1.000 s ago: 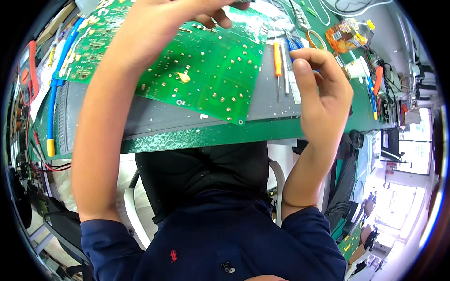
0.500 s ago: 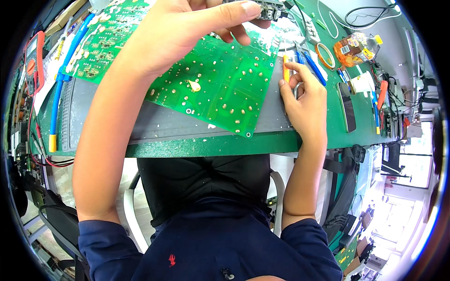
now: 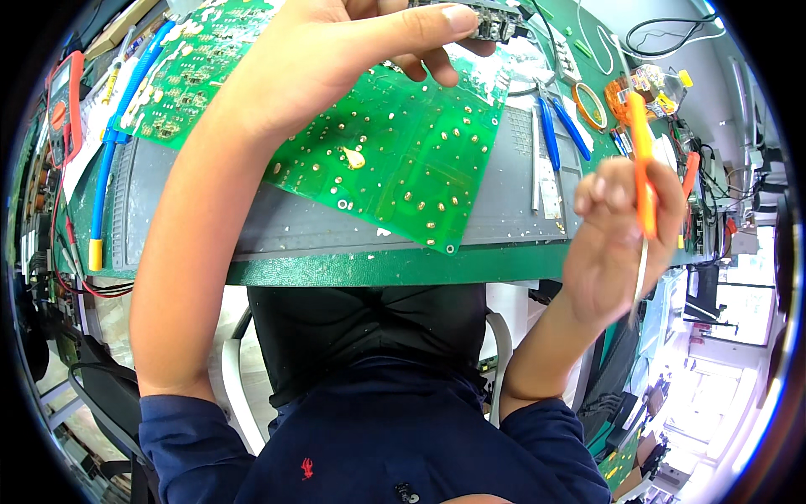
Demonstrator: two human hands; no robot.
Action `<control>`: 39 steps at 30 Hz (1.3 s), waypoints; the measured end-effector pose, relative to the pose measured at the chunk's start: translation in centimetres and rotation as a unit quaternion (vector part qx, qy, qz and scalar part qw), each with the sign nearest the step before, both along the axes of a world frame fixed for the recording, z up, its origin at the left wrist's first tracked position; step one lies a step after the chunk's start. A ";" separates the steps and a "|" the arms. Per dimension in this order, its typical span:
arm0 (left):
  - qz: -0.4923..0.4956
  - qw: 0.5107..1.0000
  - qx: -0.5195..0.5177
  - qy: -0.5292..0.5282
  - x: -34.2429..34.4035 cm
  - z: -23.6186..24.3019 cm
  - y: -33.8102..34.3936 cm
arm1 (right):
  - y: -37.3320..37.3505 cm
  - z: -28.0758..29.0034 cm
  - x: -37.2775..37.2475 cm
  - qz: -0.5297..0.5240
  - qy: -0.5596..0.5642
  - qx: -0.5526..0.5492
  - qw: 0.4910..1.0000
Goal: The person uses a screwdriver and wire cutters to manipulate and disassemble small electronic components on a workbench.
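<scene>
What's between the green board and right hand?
Head view: a slim grey rod and a pale strip on the grey mat; blue-handled pliers farther up the picture.

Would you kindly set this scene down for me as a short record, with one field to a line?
Left hand: holds a dark, blocky part near the picture's top edge
Right hand: grips an orange-handled screwdriver, somewhat blurred
Board: green circuit board, on a grey mat
Right of board: blue-handled pliers; tape roll
Far left: red-edged meter
Work surface: green table
</scene>
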State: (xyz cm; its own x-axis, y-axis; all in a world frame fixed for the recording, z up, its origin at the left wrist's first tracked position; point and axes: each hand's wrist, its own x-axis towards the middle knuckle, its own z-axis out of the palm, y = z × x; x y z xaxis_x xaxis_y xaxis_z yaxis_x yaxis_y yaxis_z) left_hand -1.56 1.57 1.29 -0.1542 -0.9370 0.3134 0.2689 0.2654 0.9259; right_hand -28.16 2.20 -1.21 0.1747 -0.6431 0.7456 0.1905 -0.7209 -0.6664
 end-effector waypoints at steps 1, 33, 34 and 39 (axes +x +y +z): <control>0.006 1.000 0.005 -0.005 -0.1 0.1 0.1 | 0.6 0.4 0.0 0.007 0.000 -0.025 1.000; -0.050 0.998 -0.032 0.021 0.6 -1.7 -1.4 | 2.6 0.7 2.2 -0.114 0.109 -0.144 0.977; -0.050 0.998 -0.032 0.023 0.6 -1.7 -1.4 | 2.6 0.8 2.1 -0.114 0.112 -0.142 0.977; -0.056 0.997 -0.038 0.028 0.7 -1.9 -1.4 | 2.7 1.7 1.4 -0.097 0.174 -0.121 0.972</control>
State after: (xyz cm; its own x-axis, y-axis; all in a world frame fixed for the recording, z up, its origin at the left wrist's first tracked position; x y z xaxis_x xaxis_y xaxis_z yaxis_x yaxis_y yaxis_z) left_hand -0.82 0.16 -0.61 -0.2373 -0.8882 0.3935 0.3522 0.2988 0.8869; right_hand -26.76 4.91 0.44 0.3371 -0.5028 0.7959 -0.1714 -0.8641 -0.4733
